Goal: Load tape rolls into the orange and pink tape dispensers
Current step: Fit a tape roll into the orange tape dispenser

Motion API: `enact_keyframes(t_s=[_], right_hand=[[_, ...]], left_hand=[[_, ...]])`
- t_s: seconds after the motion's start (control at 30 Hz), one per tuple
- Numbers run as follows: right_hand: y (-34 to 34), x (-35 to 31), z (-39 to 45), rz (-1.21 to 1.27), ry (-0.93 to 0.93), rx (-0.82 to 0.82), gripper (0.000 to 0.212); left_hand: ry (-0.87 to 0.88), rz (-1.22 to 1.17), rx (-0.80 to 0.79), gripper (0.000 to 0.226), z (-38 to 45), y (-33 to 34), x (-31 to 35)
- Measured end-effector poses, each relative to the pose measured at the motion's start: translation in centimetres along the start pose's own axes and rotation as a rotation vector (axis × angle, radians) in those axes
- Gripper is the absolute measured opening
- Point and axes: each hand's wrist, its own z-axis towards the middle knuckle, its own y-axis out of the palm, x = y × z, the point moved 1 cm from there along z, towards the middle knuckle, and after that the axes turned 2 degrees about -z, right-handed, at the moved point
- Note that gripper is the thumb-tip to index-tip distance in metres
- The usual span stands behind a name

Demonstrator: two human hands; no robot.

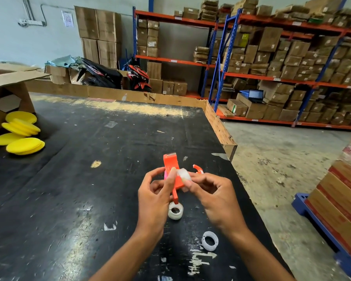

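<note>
Together both hands — left hand, right hand — pinch a tape roll over the orange dispenser.

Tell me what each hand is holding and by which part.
Both hands grip one clear tape roll: left hand fingertips on its left side, right hand fingertips on its right. Whether either also holds the orange dispenser behind cannot be told.

Two tape rolls on table
</note>
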Motion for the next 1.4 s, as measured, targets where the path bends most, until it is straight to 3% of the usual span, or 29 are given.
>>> enact_keyframes(t_s=[0.17, 0.27, 0.33, 0.47, 0.57, 0.63, 0.7, 0.8, 0.87, 1.0, 1.1, 1.2, 1.27, 1.4], right_hand=[[1.2, 0.7, -0.8, 0.087, 0.037, 0.060, 0.012], [1.3, 0.9, -0.2, 0.132, 0.137, 0.024, 0.041], [1.4, 1.1, 0.3, 0.099, 0.172, 0.016, 0.050], [1.8, 1.9, 0.8, 0.046, 0.157, -0.073, 0.050], [0.8, 2.6, 2.3, 0.035, 0.172, -0.152, 0.029], [-0.8, 4.2, 4.4, -0.123, 0.146, -0.041, 0.012], [-2.9, 6.8, 7.1, -0.425, 0.189, 0.087, 0.014], [-4.5, 10.7, 9.6, -0.765, 0.417, -0.028, 0.030], [-4.3, 12.2, 10.3, -0.857, 0.452, -0.064, 0.039], [-3.3, 12.6, 10.8, -0.863, 0.414, -0.048, 0.027], [-3.4, 11.7, 10.3, -0.755, 0.417, -0.018, 0.022], [-3.3, 9.7, 9.0, -0.288, 0.413, 0.052, 0.019], [-3.0, 7.5, 7.7, -0.029, 0.383, -0.021, 0.024], [-1.8, 4.2, 4.6, 0.009, 0.246, -0.186, 0.031]], left_hand=[[-0.009, -0.023, -0.003, 0.042, 0.0, 0.1, -0.6], [-0.046, -0.006, -0.029, 0.046, 0.2, -0.2, -0.9], [-0.094, 0.005, -0.056, 0.049, 0.4, -0.2, -1.3], [-0.226, -0.019, -0.061, 0.029, 1.2, -0.1, -1.9], [-0.281, 0.006, -0.064, 0.023, 2.1, -0.7, -2.0], [-0.308, 0.032, -0.061, 0.023, 2.6, -1.2, -1.9], [-0.320, 0.043, -0.043, 0.021, 2.9, -1.6, -1.8], [-0.322, 0.050, -0.019, 0.021, 3.2, -2.2, -1.9], [-0.318, 0.056, -0.006, 0.022, 3.3, -2.5, -2.0], [-0.320, 0.059, 0.007, 0.021, 3.6, -2.5, -2.1], [-0.337, 0.040, 0.003, 0.024, 3.6, -2.3, -2.1], [-0.335, 0.004, -0.021, 0.024, 3.6, -2.2, -2.1], [-0.320, -0.014, -0.048, 0.023, 3.6, -2.0, -1.9], [-0.300, 0.008, -0.111, 0.028, 3.2, -1.5, -1.5]])
